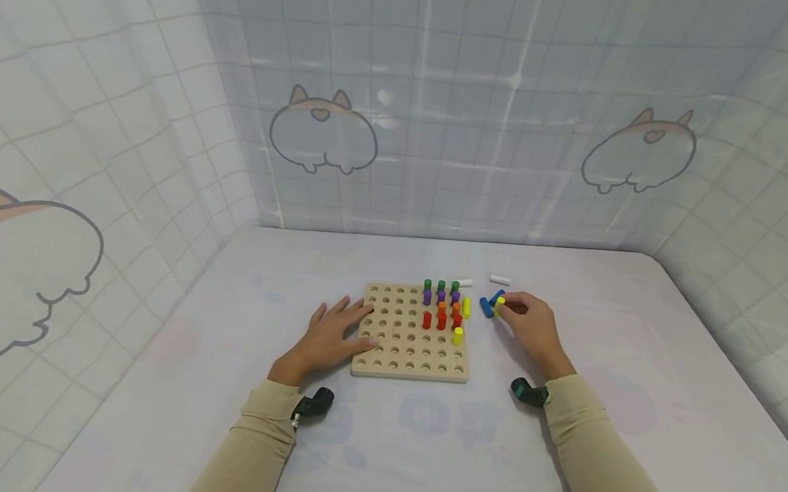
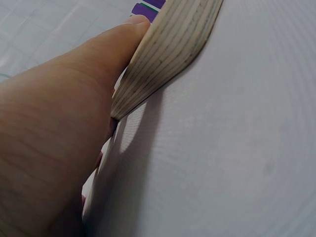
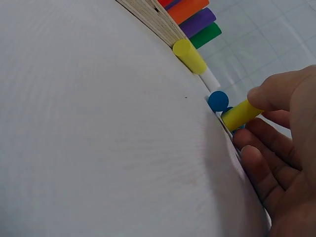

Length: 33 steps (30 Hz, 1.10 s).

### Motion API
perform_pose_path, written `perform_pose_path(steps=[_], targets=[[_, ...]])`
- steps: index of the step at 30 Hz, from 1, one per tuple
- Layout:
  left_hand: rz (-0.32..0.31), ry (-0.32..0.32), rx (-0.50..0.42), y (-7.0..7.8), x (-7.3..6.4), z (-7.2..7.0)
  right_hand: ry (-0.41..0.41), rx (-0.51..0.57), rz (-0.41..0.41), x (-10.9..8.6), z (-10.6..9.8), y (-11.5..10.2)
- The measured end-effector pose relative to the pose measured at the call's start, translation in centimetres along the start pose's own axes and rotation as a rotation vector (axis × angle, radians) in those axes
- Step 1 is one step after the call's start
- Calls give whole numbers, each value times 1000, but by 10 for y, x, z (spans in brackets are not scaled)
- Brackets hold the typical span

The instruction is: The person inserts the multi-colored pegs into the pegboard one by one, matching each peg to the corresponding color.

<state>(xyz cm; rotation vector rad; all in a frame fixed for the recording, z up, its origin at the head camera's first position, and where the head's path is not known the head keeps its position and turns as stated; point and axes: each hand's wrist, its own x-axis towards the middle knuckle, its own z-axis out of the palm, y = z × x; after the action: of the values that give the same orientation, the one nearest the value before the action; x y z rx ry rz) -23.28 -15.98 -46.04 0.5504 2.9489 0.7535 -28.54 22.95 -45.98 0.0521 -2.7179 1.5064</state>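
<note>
- Pale sheeting with a grid pattern and cartoon animal outlines (image 1: 324, 136) surrounds a white-covered worktop (image 1: 411, 471).
- We find the right hand (image 1: 535, 330) with its grip clamped on a yellow peg (image 1: 499, 307), thumb and fingers pinching it, off the right side of the board.
- Two blue pegs (image 1: 486, 307) lie right by it; we cannot tell whether they touch it.
- We note the left hand (image 1: 329, 345) at the left edge of the wooden pegboard (image 1: 411, 376), fingers apart, thumb on the board.
- Green (image 1: 442, 287), purple (image 1: 441, 300), orange (image 1: 441, 308) and red pegs (image 1: 441, 323) stand in holes, plus one yellow.
- We log white pegs (image 1: 500, 279) behind.
</note>
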Motion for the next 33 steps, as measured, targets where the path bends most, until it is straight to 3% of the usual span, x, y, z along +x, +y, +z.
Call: perform_pose_path(steps=[18,26,33], targets=[[10,5,1,1,0,2,61,121,-53,-1,-3,12],[4,3,-19,3,0,1,59,129,-21,1,-1,10],[-6,-5,-3,1,0,2,49,171,-44,-1,-1,8]])
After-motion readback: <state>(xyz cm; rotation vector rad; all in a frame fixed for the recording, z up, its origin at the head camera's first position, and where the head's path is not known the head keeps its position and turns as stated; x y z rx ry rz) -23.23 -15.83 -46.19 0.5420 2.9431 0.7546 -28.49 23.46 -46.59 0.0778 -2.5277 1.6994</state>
